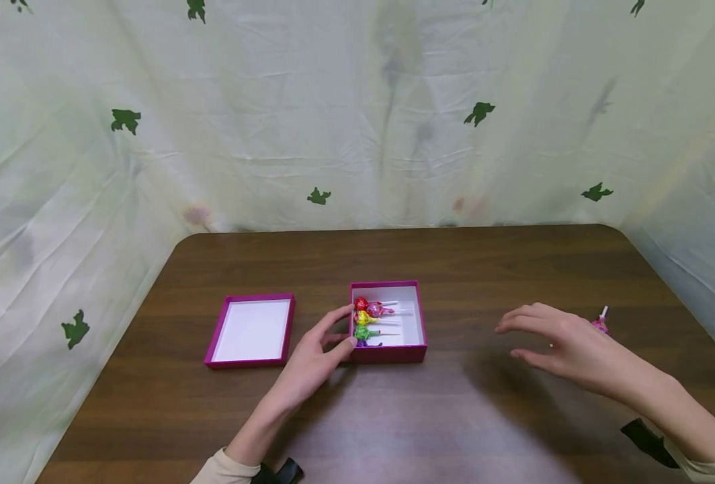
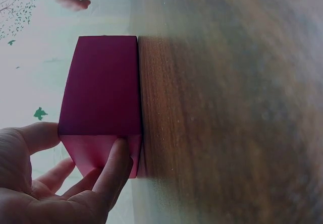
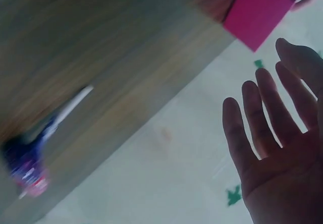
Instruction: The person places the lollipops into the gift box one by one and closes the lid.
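A magenta box (image 1: 388,356) with a white inside stands on the table. Several wrapped lollipops lie along its left part: a red one (image 1: 361,304), a pink one (image 1: 375,309), a yellow one (image 1: 366,318), a green one (image 1: 363,333) and a purple one partly hidden behind the front wall. My left hand (image 1: 312,359) rests its fingertips against the box's left side. To the right, my right hand (image 1: 566,343) hovers over the table with nothing in it, fingers extended. Just beyond it is a pink-and-purple lollipop (image 3: 28,166), partly covered by the hand in the head view.
Left of the box lies a matching magenta lid (image 1: 248,364), its white inside facing up. Brown wooden table (image 1: 454,430) spreads beneath everything. Pale cloth with green leaf shapes (image 1: 369,134) hangs behind the table and along its sides.
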Motion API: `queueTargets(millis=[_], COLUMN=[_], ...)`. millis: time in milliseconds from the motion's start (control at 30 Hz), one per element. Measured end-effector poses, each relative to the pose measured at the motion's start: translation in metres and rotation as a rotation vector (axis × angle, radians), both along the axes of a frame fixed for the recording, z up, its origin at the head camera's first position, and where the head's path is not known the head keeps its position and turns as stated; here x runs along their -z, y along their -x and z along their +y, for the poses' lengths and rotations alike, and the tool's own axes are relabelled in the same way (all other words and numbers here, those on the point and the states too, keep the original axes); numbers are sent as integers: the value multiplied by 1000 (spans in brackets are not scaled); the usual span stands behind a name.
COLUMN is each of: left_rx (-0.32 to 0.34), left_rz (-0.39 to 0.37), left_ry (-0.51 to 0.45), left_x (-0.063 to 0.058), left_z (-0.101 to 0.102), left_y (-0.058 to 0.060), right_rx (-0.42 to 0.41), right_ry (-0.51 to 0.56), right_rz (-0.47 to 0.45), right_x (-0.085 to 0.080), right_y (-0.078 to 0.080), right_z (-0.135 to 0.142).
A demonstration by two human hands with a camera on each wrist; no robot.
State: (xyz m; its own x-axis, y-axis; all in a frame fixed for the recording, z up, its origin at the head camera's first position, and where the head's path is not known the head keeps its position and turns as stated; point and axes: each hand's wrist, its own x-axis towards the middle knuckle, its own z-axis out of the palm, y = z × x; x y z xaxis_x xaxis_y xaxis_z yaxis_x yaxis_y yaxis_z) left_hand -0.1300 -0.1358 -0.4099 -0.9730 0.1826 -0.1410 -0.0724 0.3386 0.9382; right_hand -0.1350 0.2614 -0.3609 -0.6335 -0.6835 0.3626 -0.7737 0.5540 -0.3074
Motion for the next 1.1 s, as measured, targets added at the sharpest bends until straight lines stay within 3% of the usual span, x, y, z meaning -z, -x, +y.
queueTargets(millis=[233,567,900,1100], left_rx=[6,5,5,11], left_rz=[0,-11,-6,-7], left_ry=[-2,-1,-21,-19], left_x=[0,0,0,1], left_z=[0,0,0,0], left_y=[1,1,1,1], right_rx=[-12,63,244,330], right_ry=[10,-13,-96,-120], right_rz=[8,24,29,-44], right_x=[7,23,42,54], right_y=[1,2,-2,-3], right_z=[40,89,113,123])
